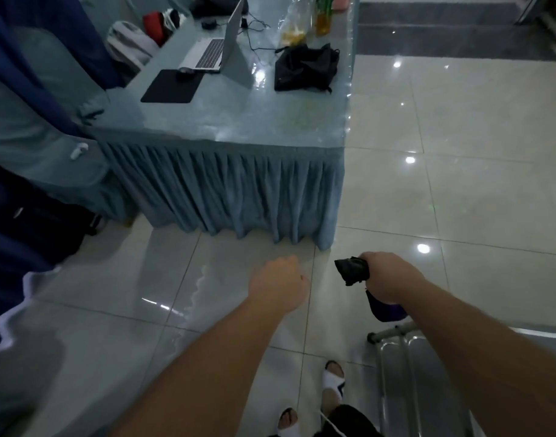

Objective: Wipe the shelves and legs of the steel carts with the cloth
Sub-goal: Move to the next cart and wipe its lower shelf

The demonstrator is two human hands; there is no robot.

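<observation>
Tiled floor point(459, 184), one skirted table point(226, 127), one steel cart point(405, 357); left hand point(278, 287) clenched empty, right hand point(387, 275) grasping one dark cloth point(352, 269).

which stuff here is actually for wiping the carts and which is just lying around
For the job:
- dark crumpled cloth, in the right hand
- shiny steel cart at lower right

Lying about:
- open silver laptop
- black rectangular mouse pad
- black fabric bag
- blue skirted table

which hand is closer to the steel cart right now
Right. The right hand, gripping the dark cloth, hangs just above the steel cart; the left hand is curled over bare floor, off to the cart's left.
</observation>
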